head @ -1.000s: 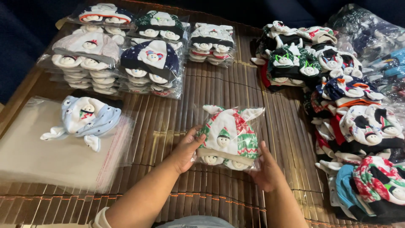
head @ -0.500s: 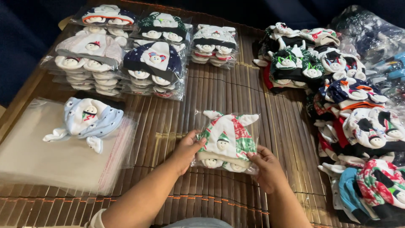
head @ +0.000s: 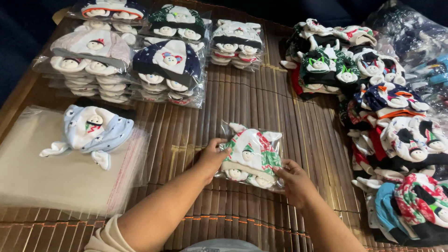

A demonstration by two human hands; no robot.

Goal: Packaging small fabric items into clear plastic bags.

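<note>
While my left hand (head: 212, 156) pinches the near-left edge of the bagged hat (head: 252, 156) and my right hand (head: 294, 179) curls under its near-right corner, the bag rests mid-mat (head: 242, 102), white, red and green inside clear film. Pressing both edges flat should, I judge, keep the film smooth and the hat centred. Sealed stacks (head: 140, 60) sit along the far edge; loose hats (head: 392, 116) pile at right; a pale blue hat (head: 93, 130) lies on empty bags (head: 51, 177) at left.
</note>
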